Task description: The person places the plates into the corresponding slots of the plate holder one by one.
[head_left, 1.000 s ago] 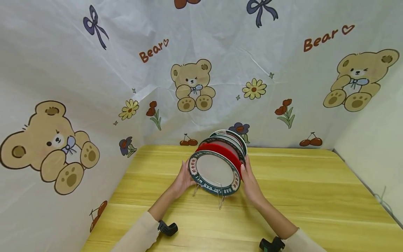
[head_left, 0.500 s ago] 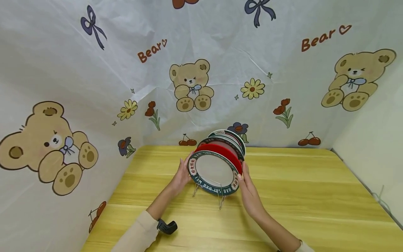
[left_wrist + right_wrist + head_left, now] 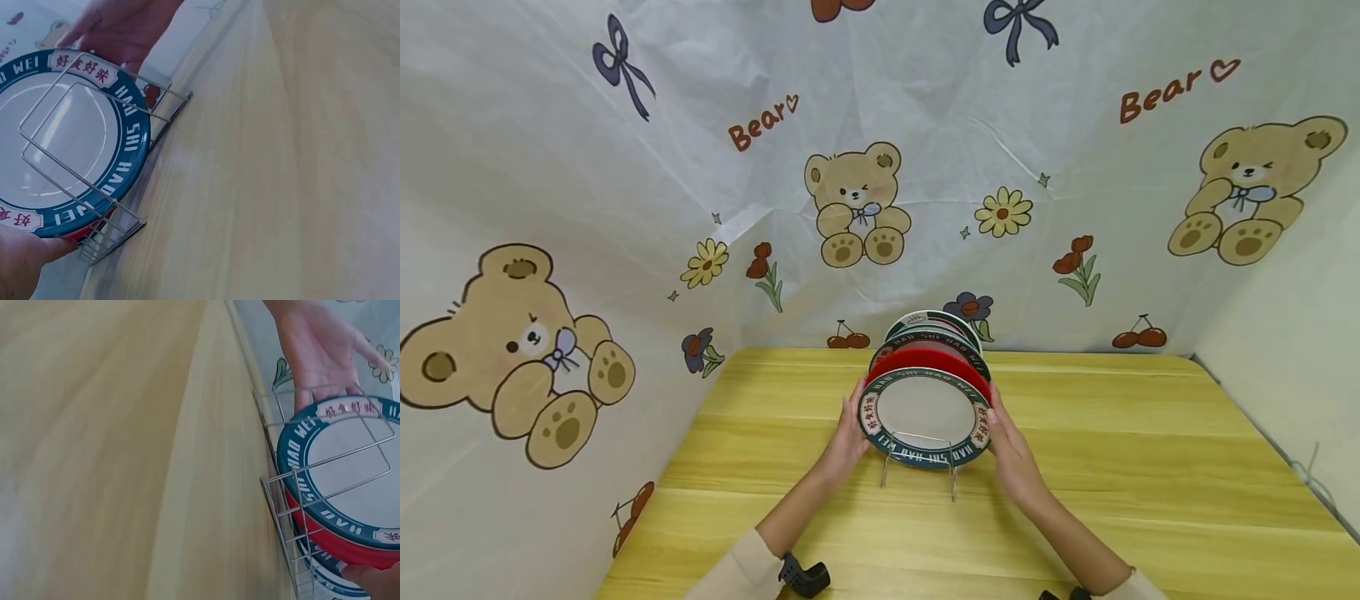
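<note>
Several round plates stand on edge in a wire plate rack. The front plate is white with a lettered teal rim; a red edge shows right behind it, then more dark-rimmed plates. At the left side, my left hand presses its fingers on the plates' edges; the right wrist view shows this left hand with straight fingers and spread thumb. My right hand lies against the opposite side, its thumb at the front rim. In the left wrist view that right hand has its fingers partly hidden behind the plate.
The rack stands on a wood-grain table. A white cloth printed with bears hangs behind and to the left. A pale wall rises at the right, with a thin cable by the table edge. Dark wrist devices sit on both forearms.
The rack and plates have turned to face the front more squarely and shifted slightly right. My right hand moved back, then returned against the plates; the left stayed on its side.
</note>
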### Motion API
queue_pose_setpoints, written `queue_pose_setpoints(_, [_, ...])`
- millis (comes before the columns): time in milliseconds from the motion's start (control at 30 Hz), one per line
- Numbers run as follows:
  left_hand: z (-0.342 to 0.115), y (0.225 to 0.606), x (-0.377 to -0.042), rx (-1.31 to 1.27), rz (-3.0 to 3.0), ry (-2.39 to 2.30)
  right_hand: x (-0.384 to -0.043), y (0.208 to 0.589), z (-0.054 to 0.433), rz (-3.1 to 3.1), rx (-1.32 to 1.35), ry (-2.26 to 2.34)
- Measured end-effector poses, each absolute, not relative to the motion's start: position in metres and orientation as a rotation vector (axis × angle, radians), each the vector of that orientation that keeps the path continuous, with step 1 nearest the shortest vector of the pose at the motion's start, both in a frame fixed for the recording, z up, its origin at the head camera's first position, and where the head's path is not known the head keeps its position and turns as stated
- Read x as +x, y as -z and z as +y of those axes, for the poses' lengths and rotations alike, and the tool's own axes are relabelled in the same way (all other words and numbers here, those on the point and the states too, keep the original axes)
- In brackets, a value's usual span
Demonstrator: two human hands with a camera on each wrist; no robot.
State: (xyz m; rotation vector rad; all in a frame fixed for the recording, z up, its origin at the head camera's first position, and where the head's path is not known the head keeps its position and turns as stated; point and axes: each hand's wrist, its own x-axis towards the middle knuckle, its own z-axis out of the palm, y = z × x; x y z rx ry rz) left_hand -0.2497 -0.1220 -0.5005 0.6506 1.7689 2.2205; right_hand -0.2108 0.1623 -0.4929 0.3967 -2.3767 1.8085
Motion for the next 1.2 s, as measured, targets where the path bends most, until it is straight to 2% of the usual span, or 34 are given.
queue_pose_setpoints(267, [-0.111, 0.497, -0.236, 0.619, 1.784, -2.258, -0.218, 0.495, 0.171, -2.332, 0.442, -1.898])
queue_pose_setpoints(1000, [-0.105, 0.491, -0.230, 0.610, 1.822, -2.275, -0.212, 0.499, 0.171, -2.333, 0.395, -1.982])
queue_pose_setpoints(1200, [-0.110, 0.495, -0.237, 0.507, 1.913, -2.260, -0.212, 0.497, 0.169, -2.390, 0.397, -1.903])
